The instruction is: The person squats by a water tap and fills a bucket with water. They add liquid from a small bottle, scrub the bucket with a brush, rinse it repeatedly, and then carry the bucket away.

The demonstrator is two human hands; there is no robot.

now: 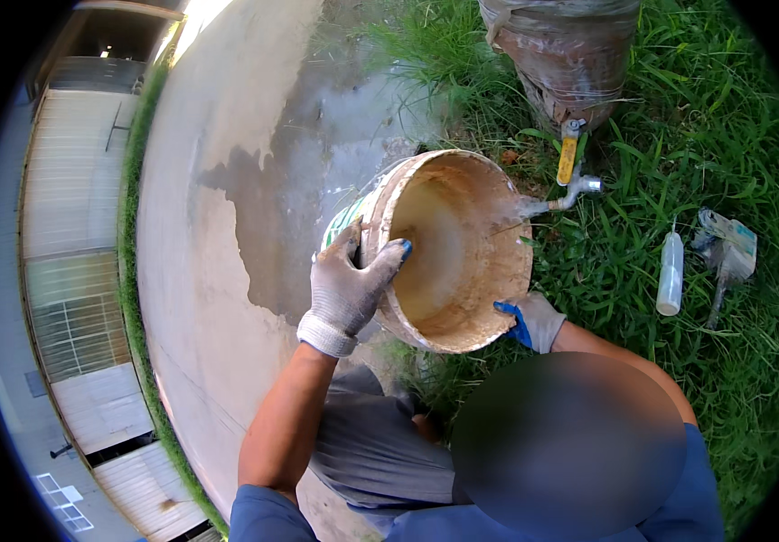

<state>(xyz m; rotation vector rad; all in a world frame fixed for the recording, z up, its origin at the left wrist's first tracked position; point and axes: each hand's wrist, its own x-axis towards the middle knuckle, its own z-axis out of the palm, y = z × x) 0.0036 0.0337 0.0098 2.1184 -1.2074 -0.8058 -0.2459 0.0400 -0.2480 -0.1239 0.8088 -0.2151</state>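
A plastic bucket (496,262), crusted with dried pale brown residue, leans tilted with its mouth toward me. Cloudy tan liquid (427,251) shows inside it. My left hand (346,287), in a grey glove with blue fingertips, grips the bucket's left rim, thumb over the edge. At the lower right rim, my right hand (534,322), gloved alike, is closed on the edge; some of its fingers are hidden behind the bucket. A metal tap (576,191) with a yellow lever handle (567,161) points at the bucket's right side, and water streams from its spout into the bucket.
Behind the tap stands a plastic-wrapped post-like object (570,59). A whitish bottle (671,275) and a dirty trowel-like tool (728,253) lie in the grass (742,379) at right. Wet concrete (286,217) spreads at left, toward a building with pale panels (78,190).
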